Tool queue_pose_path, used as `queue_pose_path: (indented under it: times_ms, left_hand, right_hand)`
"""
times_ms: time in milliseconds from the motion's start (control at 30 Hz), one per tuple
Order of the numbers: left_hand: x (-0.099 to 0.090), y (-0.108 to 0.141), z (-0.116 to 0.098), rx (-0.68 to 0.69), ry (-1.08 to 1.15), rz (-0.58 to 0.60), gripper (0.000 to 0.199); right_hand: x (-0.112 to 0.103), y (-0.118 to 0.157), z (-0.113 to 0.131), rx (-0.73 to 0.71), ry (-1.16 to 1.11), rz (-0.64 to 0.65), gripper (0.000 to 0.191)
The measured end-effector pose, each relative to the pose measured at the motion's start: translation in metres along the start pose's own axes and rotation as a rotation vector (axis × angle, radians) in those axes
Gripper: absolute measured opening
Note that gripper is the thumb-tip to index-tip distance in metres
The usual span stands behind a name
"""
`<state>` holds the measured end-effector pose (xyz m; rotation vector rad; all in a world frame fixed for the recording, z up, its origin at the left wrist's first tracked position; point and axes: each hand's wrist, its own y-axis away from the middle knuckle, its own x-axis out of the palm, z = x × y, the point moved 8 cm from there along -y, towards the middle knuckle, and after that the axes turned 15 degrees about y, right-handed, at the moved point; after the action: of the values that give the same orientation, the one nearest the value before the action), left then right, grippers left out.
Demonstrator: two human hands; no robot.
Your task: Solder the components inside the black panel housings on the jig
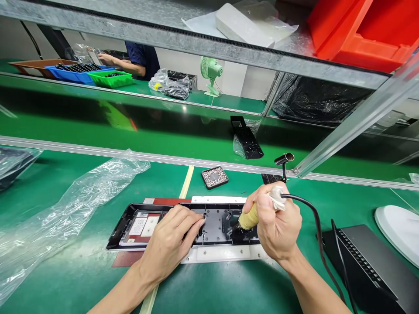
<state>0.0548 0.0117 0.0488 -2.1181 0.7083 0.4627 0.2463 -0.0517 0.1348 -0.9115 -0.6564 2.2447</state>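
Observation:
My right hand (278,222) is wrapped round a yellow-wrapped electric screwdriver (249,219) with a black cord, its tip pointing down left into a long black housing (214,224). My left hand (173,233) rests over the middle of that housing, thumb and fingertips pressed together at a small dark piece too hidden to name. The housing lies lengthwise on a white and reddish-brown fixture (222,254). Inside its left end are a white label and a reddish-brown plate. Behind the housing sits a small black tray of screws (214,177).
Clear plastic film (75,205) covers the left. A metal holder (284,159) stands behind my right hand; a black panel (366,261) and white disc (399,231) lie right. Overhead runs a metal shelf (157,30) with a red bin (366,35). A person's arm (127,65) shows beyond.

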Motion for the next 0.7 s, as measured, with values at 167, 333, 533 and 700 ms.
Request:
queue_pose_path:
  times_ms: [167, 333, 533, 700]
  left_hand:
    - [0.001, 0.001, 0.0, -0.007, 0.002, 0.012, 0.019]
    - [0.001, 0.0, 0.0, -0.009, 0.004, 0.014, 0.019]
    - [0.003, 0.002, 0.002, -0.023, 0.017, 0.026, 0.018]
    - [-0.003, -0.004, 0.002, -0.073, 0.015, 0.007, 0.011]
  right_hand:
    - [0.004, 0.002, 0.002, -0.037, -0.006, 0.028, 0.028]
    - [0.006, 0.004, 0.001, -0.046, -0.023, 0.048, 0.031]
    - [0.01, 0.0, 0.006, -0.065, 0.093, 0.09, 0.038]
    - [0.012, -0.005, 0.01, -0.097, 0.162, 0.085, 0.038]
